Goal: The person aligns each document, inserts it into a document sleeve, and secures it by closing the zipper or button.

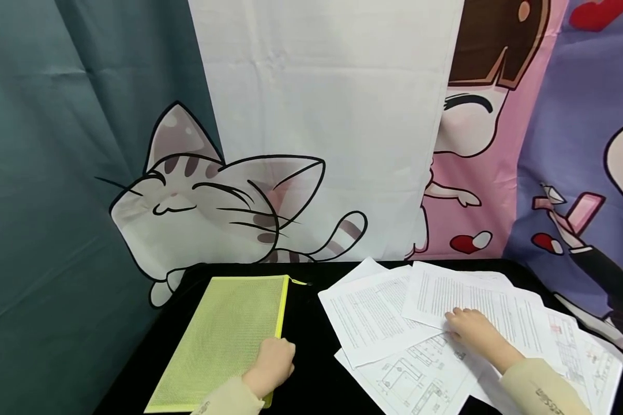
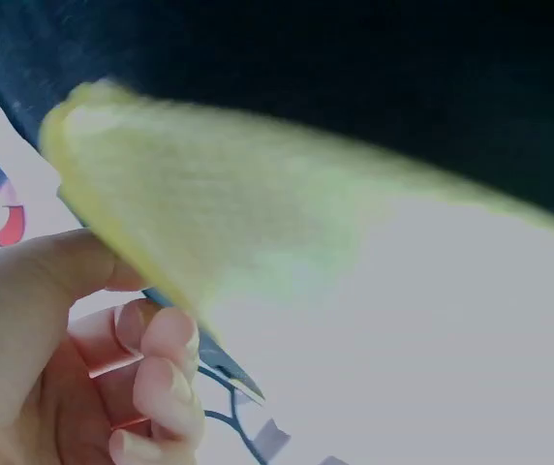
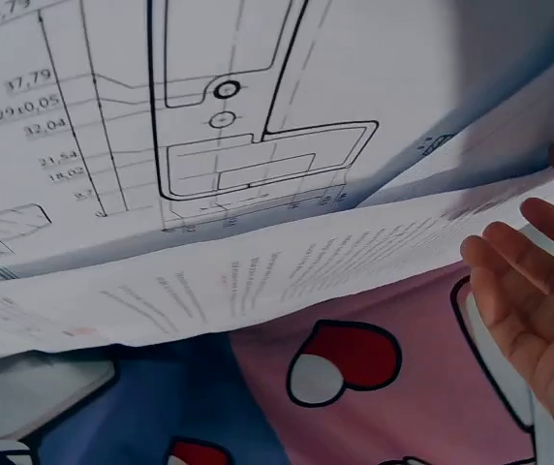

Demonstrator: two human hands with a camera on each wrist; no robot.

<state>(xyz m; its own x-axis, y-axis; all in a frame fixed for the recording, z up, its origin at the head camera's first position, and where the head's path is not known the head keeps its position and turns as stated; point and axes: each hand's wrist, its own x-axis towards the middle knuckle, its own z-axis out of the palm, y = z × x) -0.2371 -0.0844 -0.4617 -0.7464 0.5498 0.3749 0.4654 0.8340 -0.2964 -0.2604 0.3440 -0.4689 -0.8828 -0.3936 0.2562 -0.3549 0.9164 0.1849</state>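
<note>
Mesh pouch: here's the flat, rectangular pale-yellow mesh zip pouch (image 1: 218, 340), spreading left and ahead of my left hand (image 1: 272, 363) on the black-covered table (image 1: 308, 328).
Left hand: I've got thumb and fingers clamped on the pouch near its close right corner.
Pouch handling: light, floppy and snag-prone, I'd judge; the firmer bright-yellow zip edge (image 1: 282, 305) looks the best hold.
Paper sheets: loose white printed paper sheets (image 1: 371, 308) fan out beneath and around my right hand (image 1: 475, 334); light, slippery, easily creased, so I'd pinch an edge.
Right hand: fingers loosely bent, thumb apart; firm contact I can't tell.
</note>
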